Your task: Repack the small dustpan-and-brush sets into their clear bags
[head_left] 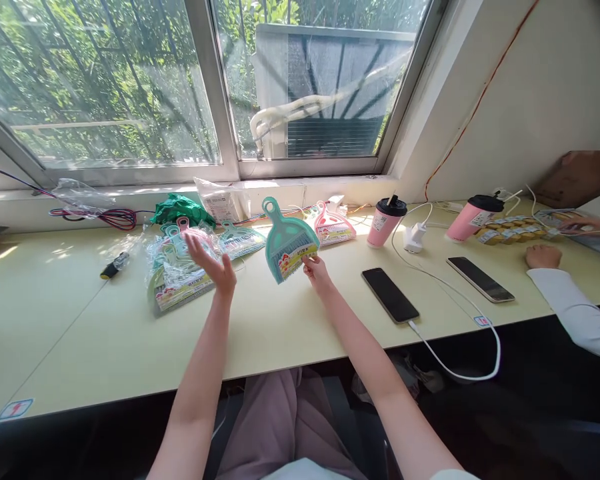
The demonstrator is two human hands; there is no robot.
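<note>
A green dustpan and brush set (291, 241) with a yellow label is tilted upright above the table. My right hand (318, 272) pinches its lower right corner. My left hand (211, 265) is open with its fingers stretched out, holding nothing. It hovers by a pile of similar sets (183, 283), some in clear plastic wrap. A green set (243, 241) lies just behind my left hand. Beyond the held set, a pink dustpan set (334, 227) rests on the table.
Two pink cups (383, 227) with black lids, two phones (390, 295), a white charger (414, 239) and its cable are on the right. Another person's fist (544, 257) rests at far right. Crumpled green plastic (180, 211) sits near the windowsill; a black-and-yellow object (114, 265) lies left.
</note>
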